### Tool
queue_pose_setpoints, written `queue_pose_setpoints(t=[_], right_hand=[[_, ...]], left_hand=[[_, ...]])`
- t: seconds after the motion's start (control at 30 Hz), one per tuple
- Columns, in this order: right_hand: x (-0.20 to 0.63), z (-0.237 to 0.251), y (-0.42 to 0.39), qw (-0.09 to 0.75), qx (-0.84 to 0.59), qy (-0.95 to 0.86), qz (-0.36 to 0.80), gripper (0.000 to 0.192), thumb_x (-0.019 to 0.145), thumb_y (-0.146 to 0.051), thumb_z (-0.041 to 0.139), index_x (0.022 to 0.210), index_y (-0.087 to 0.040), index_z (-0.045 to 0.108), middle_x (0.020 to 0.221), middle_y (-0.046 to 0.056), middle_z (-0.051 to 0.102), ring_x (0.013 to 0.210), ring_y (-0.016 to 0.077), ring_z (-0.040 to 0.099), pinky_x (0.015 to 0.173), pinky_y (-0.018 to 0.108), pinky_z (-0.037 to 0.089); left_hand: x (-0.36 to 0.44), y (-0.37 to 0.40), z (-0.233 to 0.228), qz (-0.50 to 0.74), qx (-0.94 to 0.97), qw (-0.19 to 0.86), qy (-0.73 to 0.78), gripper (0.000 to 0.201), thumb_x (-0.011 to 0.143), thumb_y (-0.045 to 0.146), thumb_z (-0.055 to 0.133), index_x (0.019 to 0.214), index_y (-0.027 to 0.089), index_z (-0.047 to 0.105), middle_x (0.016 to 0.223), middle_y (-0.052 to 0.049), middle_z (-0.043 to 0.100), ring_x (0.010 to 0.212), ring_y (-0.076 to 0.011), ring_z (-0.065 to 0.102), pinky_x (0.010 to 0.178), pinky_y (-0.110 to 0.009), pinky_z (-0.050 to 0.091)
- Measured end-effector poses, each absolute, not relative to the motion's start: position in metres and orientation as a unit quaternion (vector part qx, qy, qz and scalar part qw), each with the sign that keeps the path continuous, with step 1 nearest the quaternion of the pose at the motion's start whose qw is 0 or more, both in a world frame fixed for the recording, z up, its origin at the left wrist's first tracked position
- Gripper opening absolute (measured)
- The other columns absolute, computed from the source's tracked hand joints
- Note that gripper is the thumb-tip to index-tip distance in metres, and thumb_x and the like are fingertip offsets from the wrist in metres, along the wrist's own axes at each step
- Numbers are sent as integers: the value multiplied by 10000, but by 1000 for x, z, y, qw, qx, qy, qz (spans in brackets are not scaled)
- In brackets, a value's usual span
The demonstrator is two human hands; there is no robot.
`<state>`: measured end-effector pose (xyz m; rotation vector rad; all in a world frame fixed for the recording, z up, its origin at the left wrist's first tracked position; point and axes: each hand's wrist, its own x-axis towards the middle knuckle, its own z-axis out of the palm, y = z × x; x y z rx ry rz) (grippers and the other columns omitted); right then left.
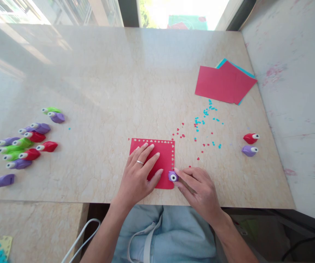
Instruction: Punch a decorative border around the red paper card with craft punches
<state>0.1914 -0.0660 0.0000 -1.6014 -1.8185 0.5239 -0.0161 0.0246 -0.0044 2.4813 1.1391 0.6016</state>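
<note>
A red sheet of paper (165, 160) lies near the table's front edge, with small punched holes along its far and right edges. My left hand (141, 170) rests flat on it, fingers spread, a ring on one finger. At the sheet's right edge, my right hand (199, 188) grips a purple craft punch (173, 176) between thumb and fingers. The punch's white top carries a black star. Its underside, where it meets the paper, is hidden.
Red and blue paper bits (206, 111) are scattered right of the sheet. Farther right lie a red punch (250, 138) and a purple punch (249, 150). Coloured paper sheets (223, 82) sit at the back right. Several punches (23, 142) cluster at left. A white cable (82, 233) hangs below.
</note>
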Motion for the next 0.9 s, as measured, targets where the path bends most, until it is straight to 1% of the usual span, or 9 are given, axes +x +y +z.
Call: queue_pose_setpoints(t=[0.3, 0.43, 0.5, 0.53, 0.6, 0.63, 0.7, 0.77, 0.9], right_hand=[[191, 1, -65, 329, -611, -692, 198, 305, 930, -224, 634, 1231, -250, 673, 935, 59, 712, 849, 204, 636, 793, 379, 503], [192, 0, -66, 330, -608, -693, 203, 368, 911, -254, 673, 1275, -241, 623, 983, 59, 722, 903, 217, 644, 850, 395, 498], [192, 1, -67, 336, -614, -679, 220, 362, 911, -290, 672, 1265, -243, 611, 959, 54, 724, 894, 220, 652, 842, 393, 505], [192, 2, -67, 340, -621, -666, 233, 312, 914, -308, 666, 1216, -242, 626, 934, 50, 720, 865, 215, 654, 819, 382, 512], [192, 5, -67, 348, -640, -634, 260, 178, 917, -345, 650, 1057, -235, 650, 888, 46, 705, 801, 201, 646, 763, 354, 519], [191, 7, -67, 349, -648, -619, 272, 145, 918, -362, 641, 979, -231, 646, 874, 47, 697, 786, 196, 640, 745, 343, 517], [191, 12, -64, 346, -658, -599, 299, 172, 925, -389, 618, 881, -222, 629, 852, 49, 686, 781, 193, 630, 737, 331, 508], [190, 17, -61, 343, -661, -582, 328, 222, 936, -405, 593, 823, -215, 618, 809, 41, 672, 758, 184, 615, 721, 313, 494], [189, 25, -52, 339, -677, -527, 386, 343, 928, -461, 584, 702, -203, 583, 660, -8, 581, 629, 142, 533, 602, 262, 432]], left_hand=[[-16, 24, -4, 216, 872, 174, 403, 380, 917, 283, 601, 1290, 213, 576, 1459, -133, 507, 1401, -315, 414, 1102, -522, 413], [-16, 24, -4, 216, 872, 174, 402, 376, 916, 280, 603, 1284, 205, 580, 1460, -134, 506, 1403, -313, 412, 1107, -517, 412], [-16, 24, -4, 218, 871, 177, 403, 383, 914, 279, 603, 1290, 216, 580, 1465, -128, 502, 1403, -316, 412, 1107, -522, 412], [-16, 24, -5, 219, 871, 178, 403, 387, 913, 280, 602, 1295, 222, 579, 1468, -125, 499, 1403, -318, 411, 1108, -526, 410], [-16, 24, -6, 219, 870, 180, 403, 391, 912, 285, 602, 1299, 229, 581, 1470, -121, 497, 1403, -320, 412, 1110, -529, 407], [-16, 24, -6, 219, 870, 179, 403, 389, 913, 288, 601, 1297, 228, 583, 1469, -122, 498, 1402, -320, 413, 1111, -529, 406], [-17, 23, -7, 220, 870, 176, 404, 377, 916, 296, 601, 1286, 222, 590, 1464, -124, 504, 1400, -317, 416, 1109, -526, 408], [-17, 23, -8, 223, 870, 173, 404, 367, 918, 305, 601, 1275, 215, 597, 1456, -127, 512, 1394, -315, 424, 1104, -525, 413], [-17, 23, -9, 230, 869, 167, 405, 350, 923, 316, 598, 1253, 201, 610, 1441, -133, 527, 1383, -310, 436, 1098, -523, 417]])
